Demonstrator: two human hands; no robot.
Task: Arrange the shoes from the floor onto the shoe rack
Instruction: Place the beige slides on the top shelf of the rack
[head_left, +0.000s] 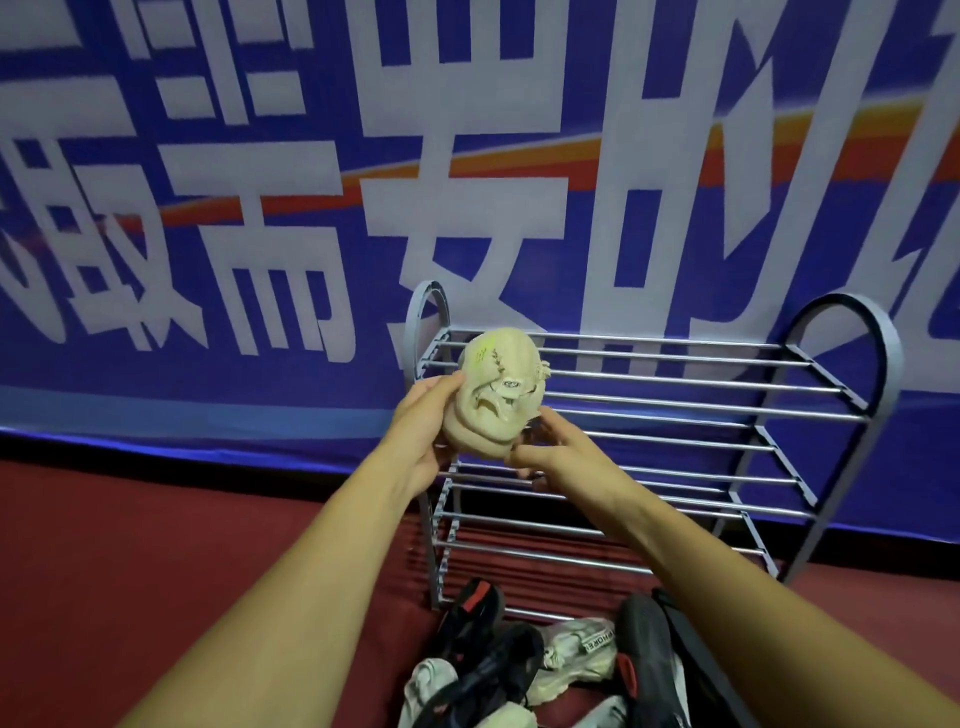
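Both hands grasp a beige rubbery clog-style shoe (493, 395) before the grey metal shoe rack (649, 441): left hand (426, 436) fingers curled around its side, right hand (550, 457) pinching its near edge. The near shoe pile (545, 665) is cut off.

Two bare arms are showing from the bottom corners up to the middle. The person is wearing no sleeves that can be seen, so both forearms are bare from the edge up to the wrists. The left hand (423, 441) is wearing no glove, no ring and no watch. The right hand (553, 452) is bare too, with nothing on the wrist. The arms are looking long and slim, getting thinner toward the wrists. The fingers (522, 457) are looking short and rounded at the tips, with plain nails that are hard to see.
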